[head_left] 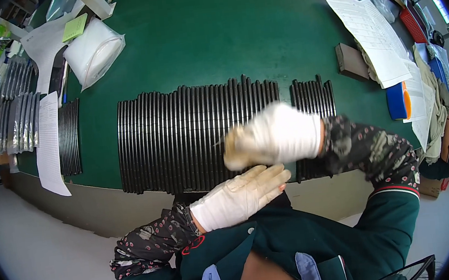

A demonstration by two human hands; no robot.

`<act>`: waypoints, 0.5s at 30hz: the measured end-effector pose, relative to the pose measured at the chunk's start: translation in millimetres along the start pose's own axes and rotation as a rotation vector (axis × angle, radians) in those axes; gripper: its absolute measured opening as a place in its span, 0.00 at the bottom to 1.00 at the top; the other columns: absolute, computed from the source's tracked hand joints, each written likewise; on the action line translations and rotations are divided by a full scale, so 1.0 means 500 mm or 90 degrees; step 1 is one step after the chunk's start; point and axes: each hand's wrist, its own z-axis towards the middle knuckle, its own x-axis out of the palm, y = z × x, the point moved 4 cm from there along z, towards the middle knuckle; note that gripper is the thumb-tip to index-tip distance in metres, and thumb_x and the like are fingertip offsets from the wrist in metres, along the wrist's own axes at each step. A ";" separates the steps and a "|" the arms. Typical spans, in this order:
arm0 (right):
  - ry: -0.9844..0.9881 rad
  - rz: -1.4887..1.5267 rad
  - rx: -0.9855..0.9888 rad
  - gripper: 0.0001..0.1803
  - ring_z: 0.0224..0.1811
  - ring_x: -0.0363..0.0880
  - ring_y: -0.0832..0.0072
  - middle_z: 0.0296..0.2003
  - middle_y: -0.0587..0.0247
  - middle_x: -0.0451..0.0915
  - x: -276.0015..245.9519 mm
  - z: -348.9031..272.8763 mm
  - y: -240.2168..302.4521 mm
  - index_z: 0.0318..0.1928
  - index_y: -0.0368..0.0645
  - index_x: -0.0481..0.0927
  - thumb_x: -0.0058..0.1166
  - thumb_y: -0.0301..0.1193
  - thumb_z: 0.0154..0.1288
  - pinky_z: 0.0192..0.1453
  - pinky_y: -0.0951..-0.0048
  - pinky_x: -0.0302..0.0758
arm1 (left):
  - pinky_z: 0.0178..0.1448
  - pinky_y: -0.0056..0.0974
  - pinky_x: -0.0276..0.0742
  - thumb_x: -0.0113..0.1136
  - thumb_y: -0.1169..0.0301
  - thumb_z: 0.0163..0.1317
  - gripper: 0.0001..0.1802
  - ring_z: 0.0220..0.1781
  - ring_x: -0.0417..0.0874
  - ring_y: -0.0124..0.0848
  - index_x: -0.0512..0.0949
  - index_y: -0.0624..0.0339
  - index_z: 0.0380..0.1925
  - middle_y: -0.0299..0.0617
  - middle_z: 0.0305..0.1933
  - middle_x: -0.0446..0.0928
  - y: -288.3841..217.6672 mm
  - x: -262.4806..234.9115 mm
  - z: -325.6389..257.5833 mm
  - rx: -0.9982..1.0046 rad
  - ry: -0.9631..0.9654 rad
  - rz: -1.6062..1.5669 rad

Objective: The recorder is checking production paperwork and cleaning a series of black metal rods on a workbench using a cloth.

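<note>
A wide row of thin black rods (170, 140) lies side by side on the green table, their ends uneven. My left hand (244, 192), in a white glove with cream fingers, rests at the near edge of this row with its fingers stretched toward the right. Above it, my right hand (273, 135) in a matching glove is over the right end of the row. Motion smears its curled fingers, so whether they hold anything cannot be made out. A smaller group of black rods (313, 98) lies to the right, partly behind my right hand and forearm.
Another stack of dark rods (69, 137) lies at the left beside a paper sheet (49, 147). A plastic-wrapped white roll (94, 50) stands at the back left. On the right are a brown block (352, 62), printed sheets (369, 32) and a blue-and-orange tape roll (398, 101).
</note>
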 end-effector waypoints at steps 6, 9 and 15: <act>-0.049 -0.044 0.064 0.10 0.17 0.76 0.70 0.20 0.66 0.74 -0.007 0.045 -0.050 0.35 0.46 0.75 0.56 0.38 0.61 0.17 0.71 0.72 | 0.73 0.41 0.59 0.48 0.75 0.58 0.29 0.72 0.60 0.39 0.62 0.65 0.63 0.46 0.71 0.59 0.004 -0.015 -0.007 0.033 0.034 0.054; 0.037 0.022 -0.047 0.09 0.17 0.76 0.72 0.20 0.68 0.74 0.019 -0.007 0.014 0.35 0.47 0.75 0.57 0.37 0.60 0.17 0.72 0.72 | 0.72 0.41 0.60 0.48 0.75 0.58 0.29 0.72 0.60 0.40 0.62 0.65 0.62 0.47 0.71 0.59 0.000 -0.007 0.002 0.052 0.031 0.033; -0.103 -0.073 0.047 0.08 0.19 0.78 0.72 0.21 0.67 0.75 -0.007 0.042 -0.075 0.36 0.44 0.75 0.56 0.34 0.60 0.19 0.73 0.74 | 0.71 0.40 0.62 0.48 0.75 0.59 0.28 0.72 0.60 0.40 0.62 0.66 0.62 0.48 0.70 0.59 0.001 0.051 -0.026 0.291 0.112 0.872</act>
